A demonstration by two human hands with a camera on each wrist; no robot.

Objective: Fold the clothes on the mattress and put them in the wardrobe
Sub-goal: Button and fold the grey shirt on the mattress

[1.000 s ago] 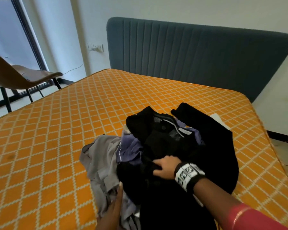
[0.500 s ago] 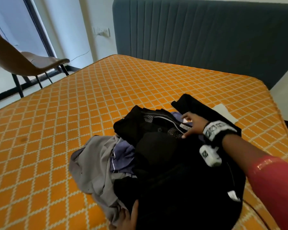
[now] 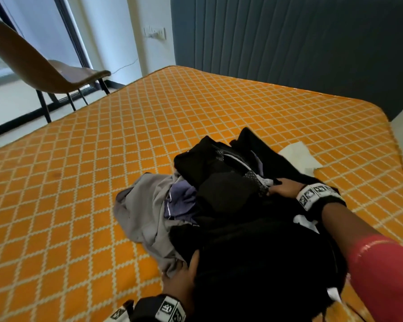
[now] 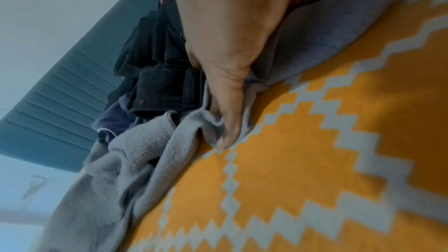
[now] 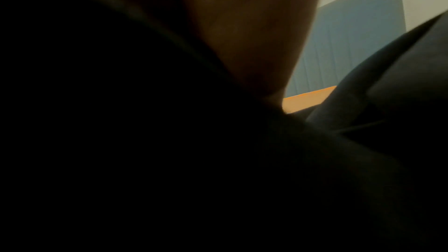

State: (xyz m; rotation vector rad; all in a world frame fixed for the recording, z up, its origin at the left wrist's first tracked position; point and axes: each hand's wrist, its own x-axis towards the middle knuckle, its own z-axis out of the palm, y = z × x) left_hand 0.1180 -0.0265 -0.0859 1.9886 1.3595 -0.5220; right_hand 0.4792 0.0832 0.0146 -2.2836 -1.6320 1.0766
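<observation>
At the mattress's (image 3: pixel 84 205) near edge the left hand (image 3: pixel 180 278) grips the pile (image 3: pixel 230 205), thumb pressing grey cloth (image 4: pixel 150 152), its fingers hidden under black fabric. Farther in, toward the right edge, the right hand (image 3: pixel 283 188) lies on the black clothes; whether it pinches them I cannot tell. Beyond stands the headboard (image 3: pixel 289 43).

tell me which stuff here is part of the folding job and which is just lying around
Part of the job:
- black garment
- grey garment
- purple garment
- mattress they lie on
- left hand, right hand, both on the pile

Just lying about:
- white sheet beside the pile
- chair
- headboard
</observation>
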